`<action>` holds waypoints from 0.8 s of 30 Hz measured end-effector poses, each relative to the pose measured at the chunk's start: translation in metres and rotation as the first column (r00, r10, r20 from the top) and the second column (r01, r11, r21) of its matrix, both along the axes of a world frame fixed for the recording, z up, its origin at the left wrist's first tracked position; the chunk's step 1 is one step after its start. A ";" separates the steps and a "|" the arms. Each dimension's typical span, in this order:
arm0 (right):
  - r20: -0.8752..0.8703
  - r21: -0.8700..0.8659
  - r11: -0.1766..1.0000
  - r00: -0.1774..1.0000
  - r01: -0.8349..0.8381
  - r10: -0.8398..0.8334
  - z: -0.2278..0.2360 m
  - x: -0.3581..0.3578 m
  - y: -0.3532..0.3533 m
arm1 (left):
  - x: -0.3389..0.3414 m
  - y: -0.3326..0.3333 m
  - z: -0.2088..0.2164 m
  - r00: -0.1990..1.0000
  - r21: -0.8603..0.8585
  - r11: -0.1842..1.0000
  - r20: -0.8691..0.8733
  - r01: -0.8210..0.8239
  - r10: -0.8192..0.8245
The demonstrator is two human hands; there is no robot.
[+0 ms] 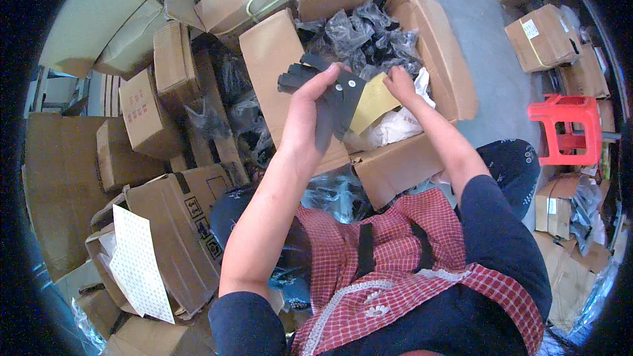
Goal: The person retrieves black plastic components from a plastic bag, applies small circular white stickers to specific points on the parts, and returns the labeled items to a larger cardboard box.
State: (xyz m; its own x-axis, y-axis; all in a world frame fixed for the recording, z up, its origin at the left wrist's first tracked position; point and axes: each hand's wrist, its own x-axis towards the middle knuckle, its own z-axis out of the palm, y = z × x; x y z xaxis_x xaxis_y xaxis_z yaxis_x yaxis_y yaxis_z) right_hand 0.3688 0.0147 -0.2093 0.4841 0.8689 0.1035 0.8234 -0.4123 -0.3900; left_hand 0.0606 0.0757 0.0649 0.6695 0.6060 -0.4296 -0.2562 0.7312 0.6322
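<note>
There is a single view, taken from a wide fisheye camera worn on the person's head and aimed steeply down and forward over the person's own chest. The forearms come in from the lower edge and meet near the middle of the picture, close to the lens, so the left hand [310,109] and right hand [399,84] look large. Just beyond them sits an open cardboard box [435,39], with its far flaps toward the upper edge. The grey floor [475,33] fills the upper right, and a red stool [567,128] stands near the right rim. Straight box edges bend toward the dark round border. No second view shares the scene.
</note>
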 end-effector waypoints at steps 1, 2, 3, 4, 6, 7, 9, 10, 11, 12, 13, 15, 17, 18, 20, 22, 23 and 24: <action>-0.048 0.008 0.996 0.995 -0.085 0.085 0.024 -0.017 0.015 | -0.008 0.001 -0.004 1.000 -0.010 1.000 -0.002 -0.023 0.023; -0.096 0.018 0.987 0.982 -0.162 0.163 0.058 -0.036 0.025 | -0.015 -0.001 -0.005 0.999 -0.028 0.999 -0.026 -0.047 0.046; -0.131 0.029 0.976 0.967 -0.215 0.217 0.094 -0.046 0.027 | -0.014 -0.003 -0.004 0.998 -0.045 0.998 -0.038 -0.047 0.045; -0.091 0.104 0.948 0.946 -0.301 0.310 0.129 -0.052 0.026 | -0.012 -0.006 0.000 0.998 -0.058 0.997 -0.047 -0.041 0.038; 0.064 0.233 0.857 0.886 -0.461 0.459 0.193 -0.061 0.016 | -0.009 -0.009 0.009 0.995 -0.021 0.997 -0.056 0.077 -0.078; 0.145 0.260 0.811 0.852 -0.524 0.503 0.224 -0.069 0.009 | -0.010 -0.010 0.013 0.989 -0.002 0.991 -0.064 0.131 -0.131; 0.307 0.294 0.699 0.757 -0.651 0.576 0.277 -0.086 -0.006 | -0.011 -0.013 0.017 0.989 0.008 0.989 -0.019 0.148 -0.147; 0.380 0.317 0.660 0.728 -0.682 0.570 0.292 -0.092 -0.014 | -0.011 -0.014 0.019 0.988 0.011 0.988 0.003 0.157 -0.157; 0.444 0.339 0.616 0.698 -0.711 0.561 0.301 -0.098 -0.022 | -0.013 -0.013 0.018 0.986 0.021 0.986 0.039 0.163 -0.164; 0.506 0.357 0.569 0.665 -0.741 0.548 0.305 -0.103 -0.028 | -0.016 -0.011 0.017 0.983 0.030 0.985 0.075 0.168 -0.170; 0.520 0.356 0.562 0.658 -0.747 0.545 0.307 -0.107 -0.034 | -0.019 -0.010 0.018 0.979 0.041 0.984 0.110 0.171 -0.174; 0.542 0.359 0.556 0.652 -0.750 0.530 0.304 -0.114 -0.045 | -0.022 -0.010 0.025 0.981 0.027 0.985 0.084 0.173 -0.175; 0.519 0.349 0.553 0.647 -0.757 0.559 0.300 -0.118 -0.050 | -0.025 -0.009 0.022 0.984 0.043 0.984 0.051 0.170 -0.172; 0.500 0.351 0.543 0.643 -0.763 0.580 0.300 -0.121 -0.050 | -0.027 -0.009 0.022 0.983 0.064 0.982 0.019 0.181 -0.182; 0.430 0.389 0.533 0.660 -0.751 0.616 0.298 -0.125 -0.052 | -0.028 -0.011 0.023 0.984 0.051 0.983 -0.013 0.178 -0.178; 0.324 0.458 0.534 0.692 -0.711 0.645 0.293 -0.128 -0.055 | -0.027 -0.010 0.020 0.982 0.043 0.982 -0.040 0.186 -0.185; 0.204 0.480 0.570 0.716 -0.667 0.667 0.291 -0.128 -0.056 | -0.027 -0.009 0.016 0.980 0.043 0.980 -0.054 0.193 -0.191; 0.081 0.494 0.608 0.729 -0.622 0.680 0.290 -0.127 -0.059 | -0.027 -0.008 0.013 0.978 0.044 0.979 -0.068 0.200 -0.197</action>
